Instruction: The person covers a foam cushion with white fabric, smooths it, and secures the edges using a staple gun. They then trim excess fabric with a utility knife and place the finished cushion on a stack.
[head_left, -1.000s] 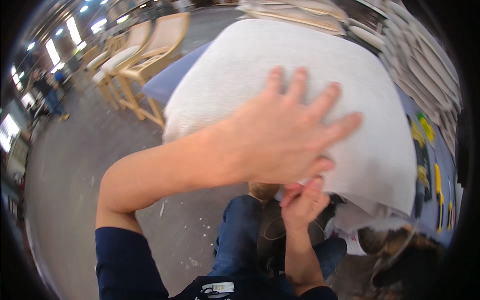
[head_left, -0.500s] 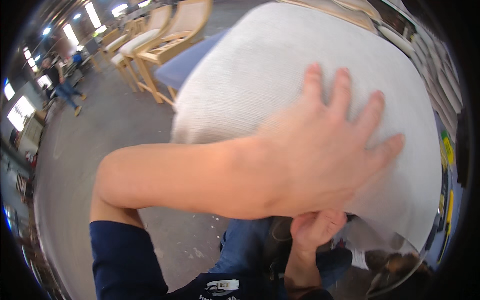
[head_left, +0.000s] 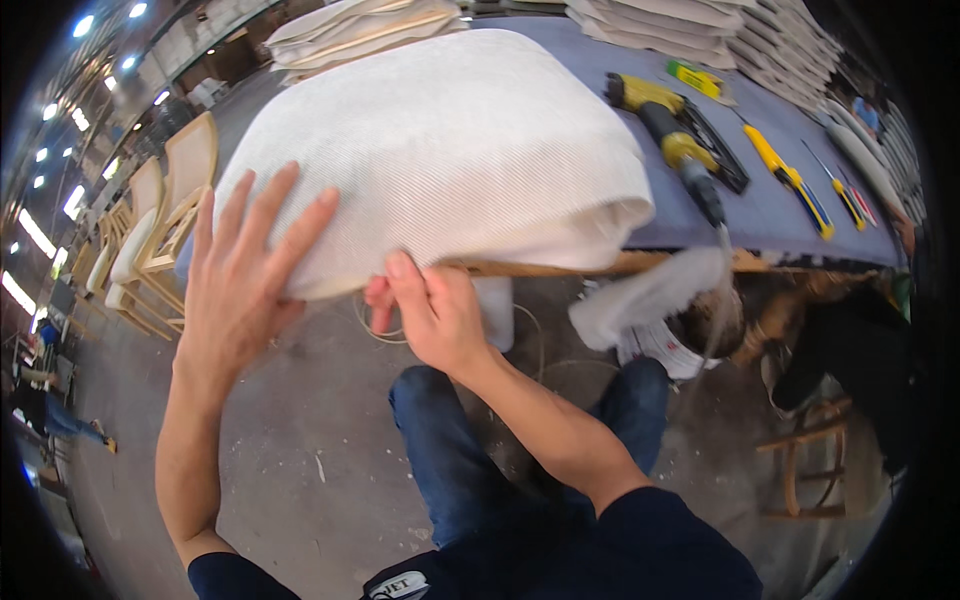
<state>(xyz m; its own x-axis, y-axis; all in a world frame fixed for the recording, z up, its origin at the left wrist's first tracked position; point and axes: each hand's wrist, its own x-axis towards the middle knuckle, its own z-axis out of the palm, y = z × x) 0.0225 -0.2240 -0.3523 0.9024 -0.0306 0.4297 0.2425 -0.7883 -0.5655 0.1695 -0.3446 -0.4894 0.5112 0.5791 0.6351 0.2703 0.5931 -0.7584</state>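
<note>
The big white woven-fabric seat cushion [head_left: 440,150] sits on the near edge of the blue-topped desk [head_left: 770,200], its rounded front overhanging the wooden lip. The left hand [head_left: 235,290] is spread flat against the cushion's lower left corner, fingers [head_left: 270,215] fanned out and pressing on the fabric, nothing clasped in that grip. The right hand [head_left: 430,315] comes in under the cushion's front edge, its grip pinched closed on the fabric where it wraps below, thumb on top, the other fingers curled beneath and partly hidden.

To the right on the desk lies a yellow and black power tool [head_left: 675,140], just beside the cushion, with its hose running off the desk edge. Further right, a yellow-handled screwdriver [head_left: 790,180], and past it some smaller hand tools too small to make out. A loose scrap of white fabric [head_left: 650,295] hangs below the desk edge. A stack of pale upholstered seat pads [head_left: 360,30] rises behind the cushion, more stacks along the far right. Off to the left, a row of light wooden chairs [head_left: 160,215] stands on the grey concrete floor [head_left: 300,460]. The person's blue jeans [head_left: 450,450] show below.
</note>
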